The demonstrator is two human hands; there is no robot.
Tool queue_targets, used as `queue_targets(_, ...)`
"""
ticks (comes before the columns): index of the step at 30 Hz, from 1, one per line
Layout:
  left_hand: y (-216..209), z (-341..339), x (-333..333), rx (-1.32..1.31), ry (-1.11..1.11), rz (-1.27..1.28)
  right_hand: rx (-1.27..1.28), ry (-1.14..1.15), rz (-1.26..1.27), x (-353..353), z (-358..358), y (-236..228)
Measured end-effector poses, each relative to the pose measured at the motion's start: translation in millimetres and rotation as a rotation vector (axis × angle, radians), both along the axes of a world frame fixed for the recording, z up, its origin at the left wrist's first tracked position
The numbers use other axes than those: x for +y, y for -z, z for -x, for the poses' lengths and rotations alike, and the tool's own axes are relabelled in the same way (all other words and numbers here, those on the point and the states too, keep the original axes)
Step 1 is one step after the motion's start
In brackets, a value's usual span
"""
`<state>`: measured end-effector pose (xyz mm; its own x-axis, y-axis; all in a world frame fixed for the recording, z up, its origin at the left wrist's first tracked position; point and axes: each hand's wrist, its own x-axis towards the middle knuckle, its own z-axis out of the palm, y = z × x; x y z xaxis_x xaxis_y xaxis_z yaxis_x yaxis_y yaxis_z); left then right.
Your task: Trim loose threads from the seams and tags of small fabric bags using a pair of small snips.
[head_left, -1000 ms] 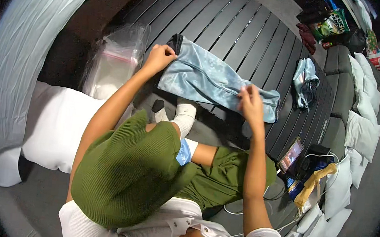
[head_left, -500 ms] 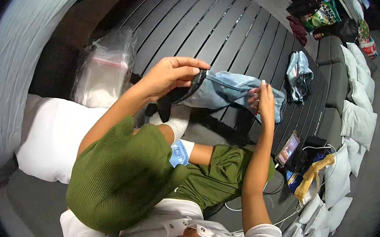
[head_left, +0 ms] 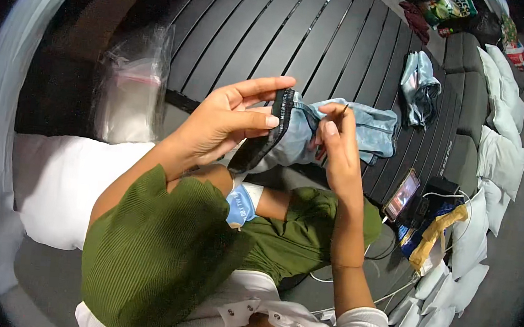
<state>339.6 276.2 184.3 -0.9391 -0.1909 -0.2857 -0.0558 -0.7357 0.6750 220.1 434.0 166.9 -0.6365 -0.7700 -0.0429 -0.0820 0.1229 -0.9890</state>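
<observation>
A light blue tie-dyed garment (head_left: 369,128) with a black elastic band (head_left: 280,121) stretches across the air in front of me, above the slatted table. My left hand (head_left: 225,119) is closed on the banded end, with thumb and fingers pinching the black edge. Just right of that, my right hand (head_left: 340,152) has thumb and index finger bent together at the cloth beside the band. Its other fingers are partly hidden, and the far part of the garment extends past it to the right. A second blue tie-dyed piece (head_left: 419,87) lies folded on the table beyond.
The dark slatted table (head_left: 274,32) fills the far side. A clear bag of plastic sleeves (head_left: 129,110) lies at left, above a white pillow (head_left: 76,190). To the right are a phone (head_left: 401,194), cables, a yellow-and-blue packet (head_left: 435,234) and several pale cushions (head_left: 500,161).
My right hand has moved left along the garment, from its far end toward the band, and now pinches there. My left hand keeps hold of the band; the view has shifted slightly.
</observation>
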Motion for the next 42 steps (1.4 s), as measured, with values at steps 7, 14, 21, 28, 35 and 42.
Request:
queue_targets(7, -0.3, 3.2, 5.6, -0.002, -0.013, -0.062, 0.219, 0.008, 0.187, 17.4, -2.1, -3.1)
queue_targets(14, -6.8, 3.9, 11.3, -0.014, 0.010, -0.036, 0.748, -0.200, 0.091, 5.6, 0.7, -5.3)
queue_targets(21, -13.3, -0.1, 11.8, 0.010, 0.020, -0.018, 0.982, -0.309, 0.209, 6.2, 5.4, -1.8)
queue_targets(28, -7.1, -7.3, 11.5, 0.107, 0.171, 0.182, 0.910, -0.238, 0.189, 8.6, 6.0, 0.0)
queue_targets(35, -7.9, -8.9, 12.4, 0.124, 0.188, 0.198, 0.994, -0.317, 0.185, 10.1, 9.7, -2.2)
queue_targets(42, -4.3, -8.9, 13.3, 0.157, 0.166, 0.157, 0.969, -0.456, 0.217, 13.0, 9.3, -5.4)
